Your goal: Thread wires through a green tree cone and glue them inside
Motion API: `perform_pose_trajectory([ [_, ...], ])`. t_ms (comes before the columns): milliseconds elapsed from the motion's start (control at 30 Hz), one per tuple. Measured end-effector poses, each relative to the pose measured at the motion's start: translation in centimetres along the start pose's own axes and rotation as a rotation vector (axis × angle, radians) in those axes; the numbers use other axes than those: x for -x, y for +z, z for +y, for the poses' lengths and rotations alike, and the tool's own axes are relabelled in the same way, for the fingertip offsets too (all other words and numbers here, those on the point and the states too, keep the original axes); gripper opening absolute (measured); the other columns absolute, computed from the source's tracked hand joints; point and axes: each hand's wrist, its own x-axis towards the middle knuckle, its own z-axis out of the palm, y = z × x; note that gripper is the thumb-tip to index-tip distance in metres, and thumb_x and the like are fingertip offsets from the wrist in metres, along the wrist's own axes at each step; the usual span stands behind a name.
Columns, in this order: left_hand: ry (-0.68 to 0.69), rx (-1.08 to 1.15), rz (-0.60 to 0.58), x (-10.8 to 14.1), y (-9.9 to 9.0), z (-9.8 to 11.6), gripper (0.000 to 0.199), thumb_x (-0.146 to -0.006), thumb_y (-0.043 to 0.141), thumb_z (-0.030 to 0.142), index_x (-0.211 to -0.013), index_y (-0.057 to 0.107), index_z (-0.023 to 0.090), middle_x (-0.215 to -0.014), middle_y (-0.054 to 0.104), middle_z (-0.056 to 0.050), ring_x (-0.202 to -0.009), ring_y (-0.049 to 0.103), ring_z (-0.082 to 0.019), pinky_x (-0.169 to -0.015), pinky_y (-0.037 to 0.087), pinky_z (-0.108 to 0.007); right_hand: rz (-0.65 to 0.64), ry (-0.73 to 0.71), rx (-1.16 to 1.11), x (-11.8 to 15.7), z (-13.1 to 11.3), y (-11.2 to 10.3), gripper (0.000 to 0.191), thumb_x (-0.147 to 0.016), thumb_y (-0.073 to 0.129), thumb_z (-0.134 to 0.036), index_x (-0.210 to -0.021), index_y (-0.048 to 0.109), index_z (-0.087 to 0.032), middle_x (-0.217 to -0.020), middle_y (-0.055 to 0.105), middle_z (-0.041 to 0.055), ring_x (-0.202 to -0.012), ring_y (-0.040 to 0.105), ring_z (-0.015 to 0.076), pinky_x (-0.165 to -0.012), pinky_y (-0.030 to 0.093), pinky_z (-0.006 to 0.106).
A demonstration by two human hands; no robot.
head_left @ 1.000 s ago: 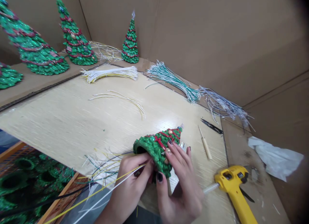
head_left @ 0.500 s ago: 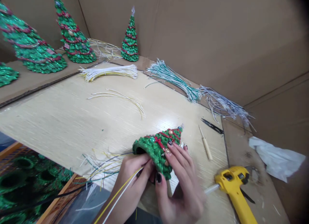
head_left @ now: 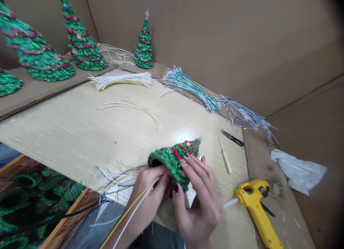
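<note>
A small green Christmas tree figure (head_left: pixel 166 159) with red garlands lies tilted on its side, its hollow base facing left. My right hand (head_left: pixel 197 191) is closed around its right side, thumb near the base rim and fingers along the branches. At the open base, my left hand (head_left: pixel 150 191) pinches a yellow wire (head_left: pixel 129 215) and a white wire (head_left: pixel 133 220), fingertips partly inside the hollow. The wires run back over my left wrist. Where their far ends go inside the tree is hidden.
Wire bundles in white-yellow (head_left: pixel 123 79) and green-white (head_left: pixel 190 87) lie at the back, near standing trees (head_left: pixel 143 48). An awl (head_left: pixel 226 161), black snips (head_left: pixel 232 137), a yellow glue gun (head_left: pixel 255 202) and white tissue (head_left: pixel 298 168) lie right. An orange crate (head_left: pixel 67 216) of hollow trees stands lower left.
The view has shifted slightly, so the tools at right appear farther left. Both hands keep their grip, with the left fingers still at the tree's base.
</note>
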Motion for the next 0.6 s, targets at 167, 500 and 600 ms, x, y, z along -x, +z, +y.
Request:
perform_pose_trajectory([
  [167, -0.011, 0.023, -0.003, -0.08, 0.06, -0.10, 0.043, -0.096, 0.043, 0.033, -0.058, 0.058, 0.021, -0.048, 0.056, 0.002, -0.045, 0.051, -0.014, -0.050, 0.041, -0.023, 0.005, -0.003, 0.008, -0.04, -0.02, 0.05, 0.037, -0.087, 0.061, -0.010, -0.124, 0.065, -0.015, -0.120, 0.070, 0.0119, -0.117, 0.063, 0.0262, -0.100, 0.052, 0.051],
  [500, -0.033, 0.065, -0.050, -0.32, 0.05, -0.11, 0.042, -0.095, 0.044, 0.034, -0.058, 0.059, 0.019, -0.048, 0.055, 0.001, -0.044, 0.049, -0.014, -0.049, 0.038, -0.023, 0.023, 0.033, -0.010, -0.02, 0.15, 0.27, 0.040, -0.087, 0.061, -0.012, -0.126, 0.065, -0.020, -0.120, 0.070, 0.0105, -0.114, 0.064, 0.0254, -0.099, 0.052, 0.051],
  [600, -0.036, 0.050, -0.056, -0.31, 0.07, -0.26, 0.045, -0.096, 0.044, 0.036, -0.058, 0.059, 0.018, -0.049, 0.057, 0.000, -0.045, 0.049, -0.013, -0.050, 0.037, -0.023, 0.028, 0.017, -0.015, 0.11, 0.23, 0.30, 0.040, -0.087, 0.061, -0.011, -0.126, 0.065, -0.019, -0.120, 0.070, 0.0110, -0.115, 0.064, 0.0255, -0.100, 0.051, 0.053],
])
